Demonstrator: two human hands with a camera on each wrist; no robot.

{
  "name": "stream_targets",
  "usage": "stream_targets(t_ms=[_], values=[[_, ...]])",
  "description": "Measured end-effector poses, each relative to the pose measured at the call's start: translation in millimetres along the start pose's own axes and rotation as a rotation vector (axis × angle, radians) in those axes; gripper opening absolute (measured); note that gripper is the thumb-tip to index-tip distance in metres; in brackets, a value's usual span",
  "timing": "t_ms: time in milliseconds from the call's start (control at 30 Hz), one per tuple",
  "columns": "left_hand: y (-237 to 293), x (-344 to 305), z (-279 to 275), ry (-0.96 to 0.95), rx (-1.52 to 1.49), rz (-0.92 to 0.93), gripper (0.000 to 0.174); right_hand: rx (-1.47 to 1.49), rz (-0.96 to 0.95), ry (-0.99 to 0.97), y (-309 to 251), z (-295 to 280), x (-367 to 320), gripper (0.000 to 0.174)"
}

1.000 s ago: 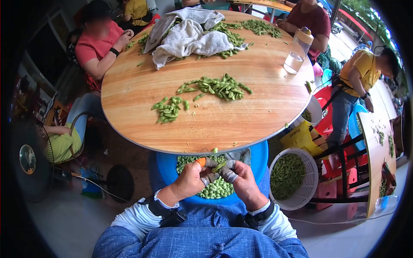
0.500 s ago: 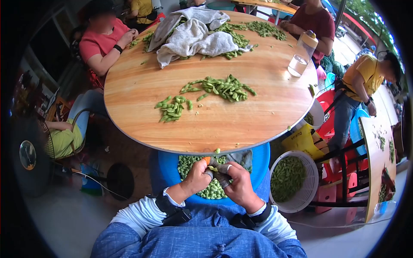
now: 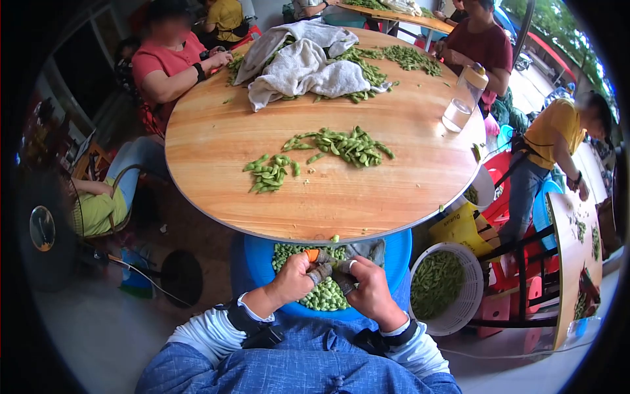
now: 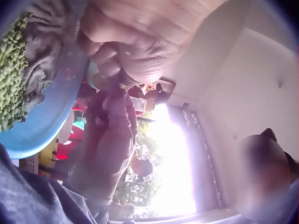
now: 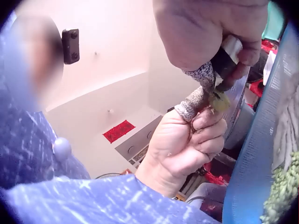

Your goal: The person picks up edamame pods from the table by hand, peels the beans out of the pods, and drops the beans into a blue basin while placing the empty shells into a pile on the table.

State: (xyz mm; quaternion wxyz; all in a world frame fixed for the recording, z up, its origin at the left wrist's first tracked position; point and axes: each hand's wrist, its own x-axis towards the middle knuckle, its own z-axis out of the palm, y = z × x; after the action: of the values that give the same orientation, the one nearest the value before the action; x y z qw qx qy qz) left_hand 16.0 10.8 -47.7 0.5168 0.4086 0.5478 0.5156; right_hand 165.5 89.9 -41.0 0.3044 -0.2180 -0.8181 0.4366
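From my end of the feed, I am seeing the left hand [image 3: 292,279] and the right hand [image 3: 372,292] facing each other above a round blue plastic basin [image 3: 259,262]. Both hands are working narrow: their wrapped fingertips are pinching one small yellow-green bean pod [image 5: 219,101] between them. The left hand is wearing an orange wrap [image 3: 312,255] on one finger. In the head view, the pod's short exposed piece is lying in the gap between the two hands; fingers are covering the rest, so I cannot tell how its long axis is running or which way its tip is pointing. The left wrist view is hiding the pod from me.

Below, pale green shelled beans [image 3: 325,297] are filling part of the basin, and a crumpled grey cloth [image 3: 374,251] is lying at its far right side. On the round, wood-topped bench [image 3: 216,157] beyond, a larger heap of green pods [image 3: 351,146] is lying with axes mixed, its outermost right pod pointing right and toward the wearer. A smaller heap of green pods [image 3: 269,174] is sitting nearer and to the left. A white perforated plastic basket [image 3: 474,289] is holding more pods to the right.
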Motion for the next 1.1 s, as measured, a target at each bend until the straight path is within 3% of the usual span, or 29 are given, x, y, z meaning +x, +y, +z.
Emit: stream_targets(t_ms=[233,333,367,400,500,567,667,700,833,933,1000,1100], values=[[8.0,-1.2,7.0,0.142,-0.371,-0.424,0.012,-0.197,-0.114,-0.151,-4.7,4.6,2.2,0.009],[-34.4,2.7,2.9,0.079,-0.054,-0.238,0.016,-0.13,0.023,-0.048,-0.7,-1.7,-6.2,0.011],[-50.6,3.9,1.6,0.058,0.261,0.011,0.024,-0.142,0.077,-0.002,15.0,-9.7,-13.1,0.013],[-5.5,-2.9,2.0,-0.05,0.604,-0.095,0.029,-0.224,0.089,0.148,27.3,-22.1,-21.6,0.013],[23.4,-3.5,0.4,-0.02,0.799,0.167,0.02,-0.144,0.311,0.493,62.8,-73.2,-48.5,0.007],[31.8,3.4,-2.4,0.063,0.817,0.413,0.018,-0.34,0.489,0.469,73.3,-101.1,-66.3,0.009],[40.3,25.2,-7.1,0.231,1.046,0.416,0.019,-0.283,0.632,0.499,85.0,-112.8,-84.4,0.012],[43.5,35.7,-7.8,0.324,1.038,0.513,0.019,-0.267,0.602,0.541,93.7,-112.6,-91.4,0.013],[51.6,33.6,-13.8,0.032,1.152,0.514,0.017,-0.362,0.579,0.665,139.4,-116.4,-122.0,0.016],[62.9,53.2,-39.9,0.199,1.074,0.383,0.018,-0.294,0.731,0.667,152.2,-126.0,-138.2,0.015],[66.6,80.4,-61.8,0.454,1.104,0.356,0.013,-0.265,0.715,0.618,155.2,-126.8,-140.4,0.015],[57.4,116.9,-87.8,0.511,1.407,0.309,0.011,-0.195,0.623,0.631,143.3,-116.6,-126.8,0.015]])
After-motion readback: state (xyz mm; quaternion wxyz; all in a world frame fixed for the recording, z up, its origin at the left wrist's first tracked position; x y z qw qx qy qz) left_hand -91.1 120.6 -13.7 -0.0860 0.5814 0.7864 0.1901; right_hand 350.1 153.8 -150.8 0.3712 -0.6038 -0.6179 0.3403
